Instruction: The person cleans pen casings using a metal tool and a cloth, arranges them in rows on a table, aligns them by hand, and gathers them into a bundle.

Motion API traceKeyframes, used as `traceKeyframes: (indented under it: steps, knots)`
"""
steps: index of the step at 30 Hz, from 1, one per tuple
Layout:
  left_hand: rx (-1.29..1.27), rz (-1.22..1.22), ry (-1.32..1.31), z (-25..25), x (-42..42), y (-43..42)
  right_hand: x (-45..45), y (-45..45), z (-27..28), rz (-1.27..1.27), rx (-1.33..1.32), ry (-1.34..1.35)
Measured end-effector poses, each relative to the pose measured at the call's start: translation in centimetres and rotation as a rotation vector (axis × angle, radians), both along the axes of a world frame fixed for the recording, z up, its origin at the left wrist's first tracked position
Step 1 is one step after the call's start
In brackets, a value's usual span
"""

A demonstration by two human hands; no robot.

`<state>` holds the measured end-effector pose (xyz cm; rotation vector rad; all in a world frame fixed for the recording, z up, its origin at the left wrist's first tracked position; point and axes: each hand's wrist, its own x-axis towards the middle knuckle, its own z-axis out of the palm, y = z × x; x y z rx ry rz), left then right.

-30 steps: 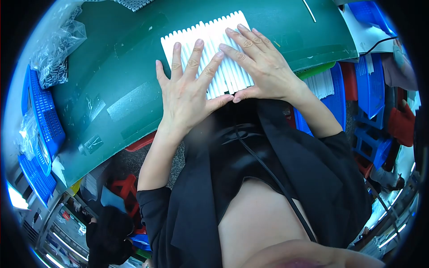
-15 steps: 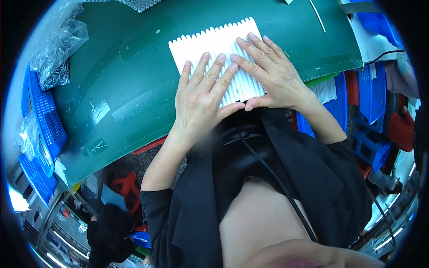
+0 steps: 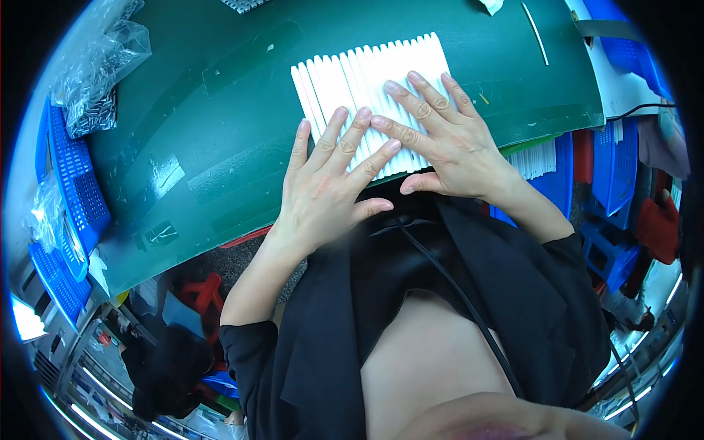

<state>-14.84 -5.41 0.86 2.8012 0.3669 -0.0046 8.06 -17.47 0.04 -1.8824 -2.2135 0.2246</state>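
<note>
Several slim white tubes or sticks (image 3: 359, 77) lie side by side in a flat row near the front edge of the green table (image 3: 220, 132). My left hand (image 3: 326, 180) rests its spread fingers over the near left part of the row, its thumb pointing right beyond the table edge. Across the near right part lies my right hand (image 3: 456, 150), fingers stretched out and apart. Neither hand is closed around anything. Narrow gaps show between some sticks at the row's left side; the near ends are partly covered by my fingers.
A clear bag of small metal parts (image 3: 92, 110) sits at the far left by blue perforated baskets (image 3: 82, 187). One thin white strip (image 3: 535, 33) lies at the back right. Below the right table edge, a blue basket (image 3: 561, 172) holds more white sticks. Another person (image 3: 172, 367) is at lower left.
Both hands have slid slightly towards my body over the row, and the thumbs have moved apart. The leftmost sticks now show wider gaps. The whole view has shifted a little.
</note>
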Motion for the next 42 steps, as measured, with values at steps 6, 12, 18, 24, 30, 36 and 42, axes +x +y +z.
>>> traceKeyframes:
  steps: [6, 12, 18, 24, 30, 36, 42]
  knots:
    - [-0.015, -0.017, -0.042, -0.5, 2.3, -1.2, 2.1, -1.5, 0.2, -0.046, -0.01, -0.038]
    - [-0.052, -0.015, -0.058, -0.4, 4.4, -2.1, 3.6, -2.7, 0.2, -0.09, 0.015, -0.04]
    - [-0.071, -0.018, -0.095, -0.6, 6.1, -3.0, 4.9, -3.7, 0.4, -0.121, -0.001, -0.08]
    - [-0.097, -0.017, -0.131, -0.7, 7.4, -3.7, 5.9, -4.5, 0.4, -0.143, 0.003, -0.103]
    - [-0.102, -0.023, -0.154, -0.8, 8.3, -4.0, 6.7, -5.1, 0.3, -0.152, -0.004, -0.118]
    - [-0.092, -0.024, -0.156, -0.9, 8.3, -4.1, 7.0, -5.3, -0.1, -0.152, -0.016, -0.115]
    - [-0.055, -0.019, -0.113, -1.0, 6.9, -3.5, 6.1, -4.7, 0.0, -0.131, -0.019, -0.109]
